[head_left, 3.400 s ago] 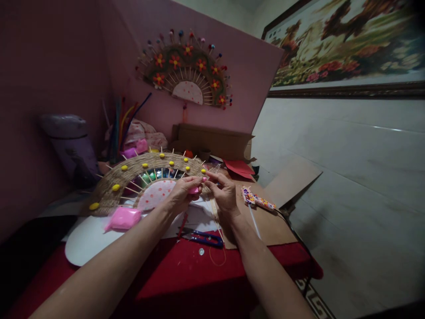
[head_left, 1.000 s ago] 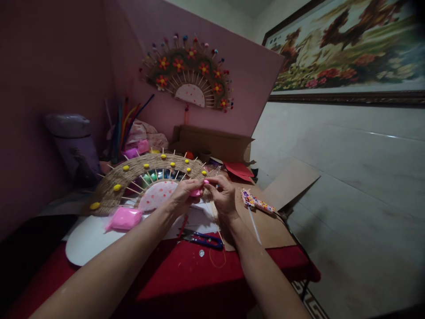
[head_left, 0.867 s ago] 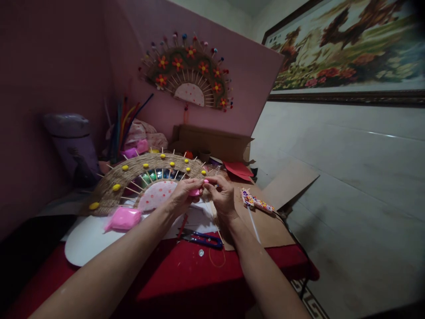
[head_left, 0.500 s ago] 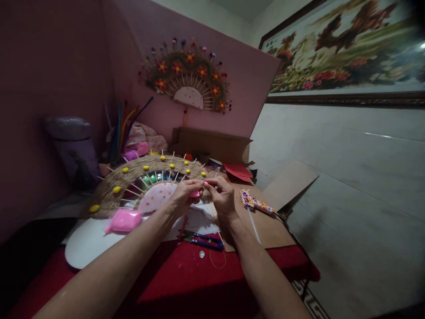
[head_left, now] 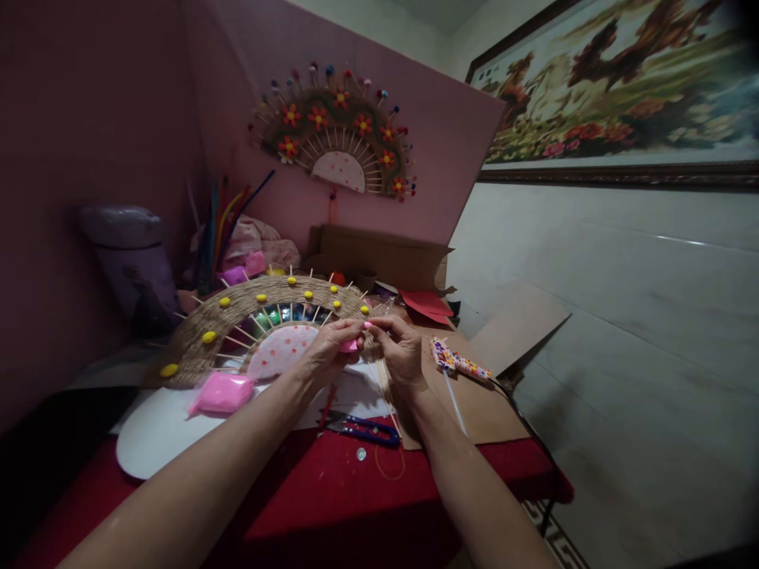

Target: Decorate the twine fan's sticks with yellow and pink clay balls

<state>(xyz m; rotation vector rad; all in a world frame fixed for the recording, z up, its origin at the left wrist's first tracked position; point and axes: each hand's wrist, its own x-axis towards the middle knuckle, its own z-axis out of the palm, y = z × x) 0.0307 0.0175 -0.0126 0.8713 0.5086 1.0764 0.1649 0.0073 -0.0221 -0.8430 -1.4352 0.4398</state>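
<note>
My left hand (head_left: pixel 333 348) is closed around a lump of pink modelling clay (head_left: pixel 349 346), part of which shows below its fingers. Between the fingertips of both hands sits a small pink bit of clay (head_left: pixel 368 325). My right hand (head_left: pixel 400 348) pinches that bit from the other side. Behind and left of the hands lies a fan-shaped piece (head_left: pixel 195 340) wrapped in twine, with thin sticks and several yellow dots on its band. Its dotted half-round centre (head_left: pixel 283 352) is partly covered by my left hand. A pink clay packet (head_left: pixel 222 393) rests left of my left forearm.
Blue thread snips (head_left: pixel 371 431) lie on the red cloth (head_left: pixel 332 506) near a small clear disc (head_left: pixel 361 454). Cardboard (head_left: pixel 492 411) on the right bears a flower-patterned glue gun-like object (head_left: pixel 459 362). A purple container (head_left: pixel 130 269) stands left; a finished fan (head_left: pixel 344 134) hangs behind.
The hands stay almost in place, still pinching the pink clay. The small pink bit shows slightly more between the fingertips. The whole view has shifted a little.
</note>
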